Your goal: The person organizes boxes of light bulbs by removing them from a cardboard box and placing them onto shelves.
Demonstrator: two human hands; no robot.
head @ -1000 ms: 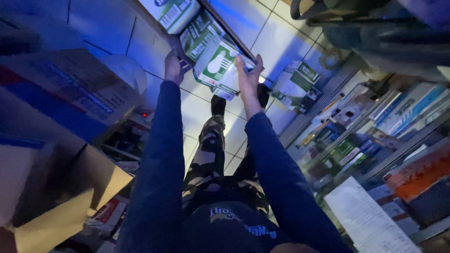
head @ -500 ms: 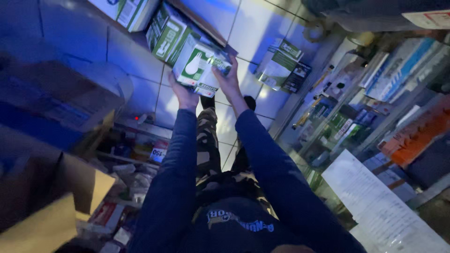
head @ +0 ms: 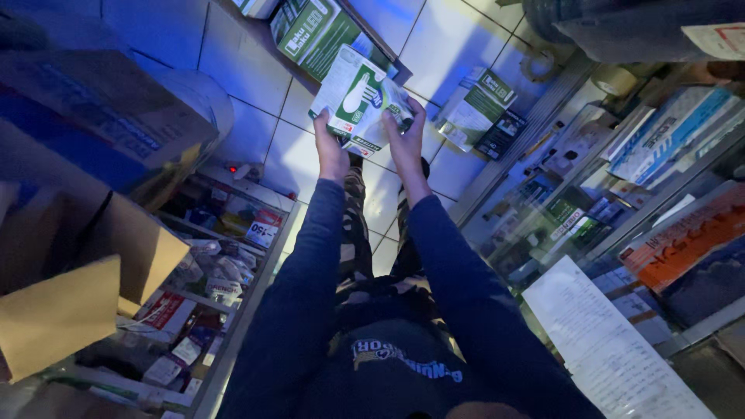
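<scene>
**Both hands grip a white-and-green box above a tiled floor**

The person looks straight down along two dark blue sleeves. The left hand [head: 332, 155] and the right hand [head: 405, 143] are stretched out in front, and each closes on one side of a small white-and-green carton [head: 358, 101] with a bulb drawn on its face. The left hand's fingers wrap the carton's left edge; the right hand's fingers curl over its right end, thumb toward the person. The carton sits tilted between them, held in the air above the white tiled floor [head: 458, 39], with the person's camouflage trousers [head: 355, 233] visible below it.

Just beyond the carton, a larger green box [head: 314, 31] lies in an open brown case on the floor, near the carton's top edge; whether the two touch cannot be told. To the right, well apart from the hands, another white-and-green package [head: 475, 109] lies on the tiles beside a glass display case [head: 590, 202] stacked with assorted boxes. A sheet of paper [head: 605, 341] covered in handwritten lines rests on top of the glass case at lower right.

On the left stand an open cardboard box [head: 77, 302] with its flaps up and a low shelf [head: 217, 256] crowded with small packets. Blue light tints the whole scene.
</scene>
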